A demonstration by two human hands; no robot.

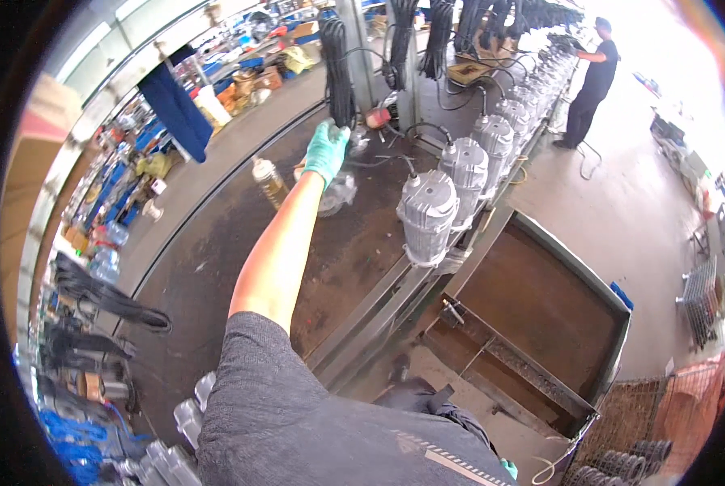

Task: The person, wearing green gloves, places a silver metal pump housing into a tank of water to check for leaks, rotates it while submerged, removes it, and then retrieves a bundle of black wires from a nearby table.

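My left arm stretches forward over the dark workbench (217, 235). My left hand (328, 152), in a green glove, has its fingers curled at the lower end of a hanging black cable bundle (336, 77). Just below that hand lies a clear plastic bag (340, 194), and a bottle of yellowish liquid (270, 183) stands to its left. A red part (377, 119) sits to the right of my fingers. Only a scrap of green glove shows of my right hand (508, 467), low beside my body; its fingers are hidden.
Silver motor housings (429, 215) with cables line the bench's right edge. A brown-bottomed metal tray (533, 300) stands beside it. Another person (593, 85) works at the far right. More cables (107, 296) and silver castings (188, 421) lie at the left.
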